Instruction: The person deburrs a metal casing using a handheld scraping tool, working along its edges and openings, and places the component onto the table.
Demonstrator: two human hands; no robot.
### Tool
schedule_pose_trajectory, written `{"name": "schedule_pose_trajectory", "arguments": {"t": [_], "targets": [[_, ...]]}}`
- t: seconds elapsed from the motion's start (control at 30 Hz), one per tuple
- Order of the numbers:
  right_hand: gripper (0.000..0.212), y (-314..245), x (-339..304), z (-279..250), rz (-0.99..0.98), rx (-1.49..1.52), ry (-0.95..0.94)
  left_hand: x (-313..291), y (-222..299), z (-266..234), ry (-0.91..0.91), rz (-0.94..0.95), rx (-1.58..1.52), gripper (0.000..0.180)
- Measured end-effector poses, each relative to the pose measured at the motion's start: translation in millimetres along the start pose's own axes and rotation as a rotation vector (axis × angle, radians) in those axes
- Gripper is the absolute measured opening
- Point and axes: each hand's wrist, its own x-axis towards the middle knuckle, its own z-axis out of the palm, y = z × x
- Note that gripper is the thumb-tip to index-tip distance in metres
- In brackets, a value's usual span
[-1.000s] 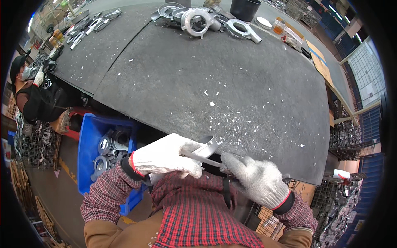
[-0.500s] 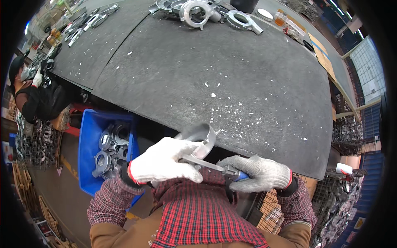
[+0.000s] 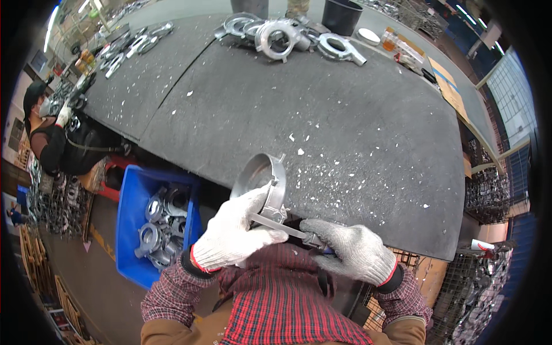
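Observation:
My left hand (image 3: pixel 236 233), in a white knitted glove, is closed around the lower end of a silver metal ring casting (image 3: pixel 278 183). The ring stands up over the near table edge, tilted, with its opening to the left. In my right hand (image 3: pixel 355 250), gloved in greyer knit, is a tool with a long flat metal bar (image 3: pixel 278 225); its blue handle is mostly covered by the fingers. The bar points left, under the casting's lower end, and reaches my left thumb. Whether bar and casting touch, I cannot tell.
White chips (image 3: pixel 301 152) lie scattered over the dark table (image 3: pixel 241 121). More ring castings (image 3: pixel 278 40) are piled at its far edge beside a black bucket (image 3: pixel 341 16). A blue bin (image 3: pixel 129 224) of castings stands lower left. Another person (image 3: pixel 49 129) works at far left.
The ring casting has been turned more upright and raised, its blur gone. Both hands keep their hold. The whole view has shifted, with the table's far side lower in the picture.

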Motion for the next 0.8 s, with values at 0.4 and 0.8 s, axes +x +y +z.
{"name": "schedule_pose_trajectory", "arguments": {"t": [0.4,0.8], "targets": [[0.065,1.8,-11.6,-8.5,-0.004,0.059,0.154,19.5,1.7,6.5,-0.005,0.006,-0.253,0.065],[0.067,5.2,5.1,4.6,0.118,0.125,0.094,24.3,-3.4,23.6,0.042,-0.018,-0.544,0.065]]}}
